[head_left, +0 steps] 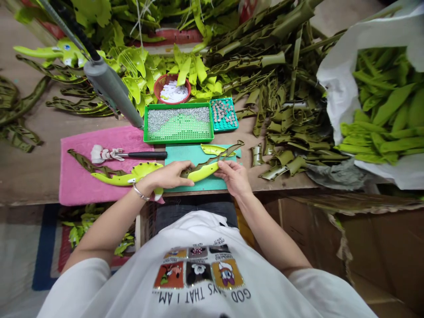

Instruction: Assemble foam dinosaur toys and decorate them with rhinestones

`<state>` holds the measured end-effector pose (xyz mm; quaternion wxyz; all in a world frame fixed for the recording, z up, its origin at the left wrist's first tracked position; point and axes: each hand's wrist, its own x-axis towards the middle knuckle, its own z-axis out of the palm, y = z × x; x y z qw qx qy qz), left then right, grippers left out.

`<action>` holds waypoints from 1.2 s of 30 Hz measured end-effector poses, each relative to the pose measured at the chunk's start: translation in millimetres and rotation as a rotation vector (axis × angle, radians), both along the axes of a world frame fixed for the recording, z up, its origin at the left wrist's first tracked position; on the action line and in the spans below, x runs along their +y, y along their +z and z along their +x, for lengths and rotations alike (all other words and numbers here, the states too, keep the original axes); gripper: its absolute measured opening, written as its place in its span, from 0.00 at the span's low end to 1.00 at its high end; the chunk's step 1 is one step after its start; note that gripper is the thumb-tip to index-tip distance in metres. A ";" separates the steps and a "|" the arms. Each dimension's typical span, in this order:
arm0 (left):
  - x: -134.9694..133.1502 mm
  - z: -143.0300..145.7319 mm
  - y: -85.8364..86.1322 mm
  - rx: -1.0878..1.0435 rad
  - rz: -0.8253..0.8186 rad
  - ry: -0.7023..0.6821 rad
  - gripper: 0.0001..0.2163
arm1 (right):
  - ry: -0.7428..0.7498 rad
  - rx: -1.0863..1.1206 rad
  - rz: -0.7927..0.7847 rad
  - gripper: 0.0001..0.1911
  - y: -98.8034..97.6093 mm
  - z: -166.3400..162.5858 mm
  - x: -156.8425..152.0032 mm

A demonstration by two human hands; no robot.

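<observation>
My left hand (168, 175) is closed on the middle of a long toy figure of lime-green (115, 179) and olive plastic parts. At its right end, my right hand (235, 177) pinches the tip of a curved lime-green piece (203, 172) between thumb and fingers. An olive strip (228, 149) lies along and above that piece. Another lime-green shell (212, 149) rests behind on the turquoise mat (179, 152). Left of my hands, a black-handled tool (147, 154) with a white-wrapped head lies on the pink towel (76, 176). My left hand hides the figure's middle.
A green tray (179, 141) of small metal pieces, a teal tray (228, 128) of round pieces and a red basket (159, 90) stand behind. A grey post (111, 88) rises at left. Olive parts (281, 115) are heaped right, near a white sack (341, 66) of green parts.
</observation>
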<state>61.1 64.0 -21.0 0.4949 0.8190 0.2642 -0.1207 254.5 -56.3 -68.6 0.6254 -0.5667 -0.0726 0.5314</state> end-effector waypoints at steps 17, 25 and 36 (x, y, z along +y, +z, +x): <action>-52.3 -9.1 52.9 0.032 1.069 0.005 0.33 | 0.486 -1.539 0.696 0.18 25.9 -35.7 13.2; -25.8 -0.6 37.7 -0.133 1.229 0.012 0.14 | 0.407 -1.572 0.656 0.11 37.2 -33.0 33.2; -22.0 3.3 54.8 -0.006 1.225 -0.064 0.18 | 0.413 -1.439 0.609 0.24 26.9 7.4 19.1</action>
